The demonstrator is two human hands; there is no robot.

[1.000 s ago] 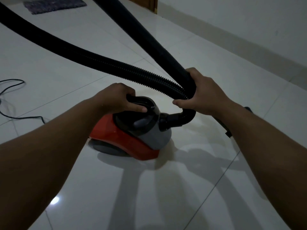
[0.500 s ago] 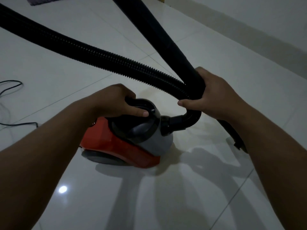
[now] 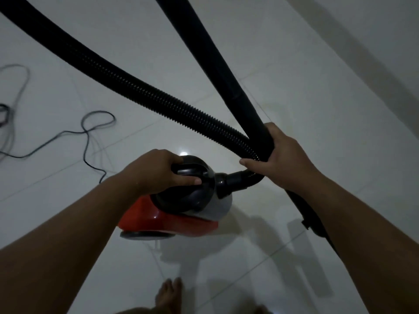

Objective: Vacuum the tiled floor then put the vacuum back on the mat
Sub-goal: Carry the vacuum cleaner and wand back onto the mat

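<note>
While the left hand (image 3: 156, 173) curls its fingers (image 3: 186, 179) round the black carrying handle (image 3: 188, 168) on top of the vacuum (image 3: 172, 214), the right hand (image 3: 281, 155) grips two black lengths together at about three o'clock from the machine: the ribbed hose (image 3: 140, 87) and the smooth rigid wand (image 3: 217, 64). Its fingers are wrapped tightly round both, where they cross just above the hose's bend into the vacuum's front socket. The vacuum, red below, grey at the front and black on top, sits near the middle of the view over the white tiled floor (image 3: 317, 109); whether it touches the tiles or hangs just above them I cannot tell. The hose runs off toward ten o'clock and the wand toward twelve, both leaving the top edge. The wand's lower end passes under the right forearm toward five o'clock. A thin power cord (image 3: 90, 130) lies in loose loops on the floor at nine o'clock, well apart from the machine. A bare foot (image 3: 169, 295) shows at six o'clock.
</note>
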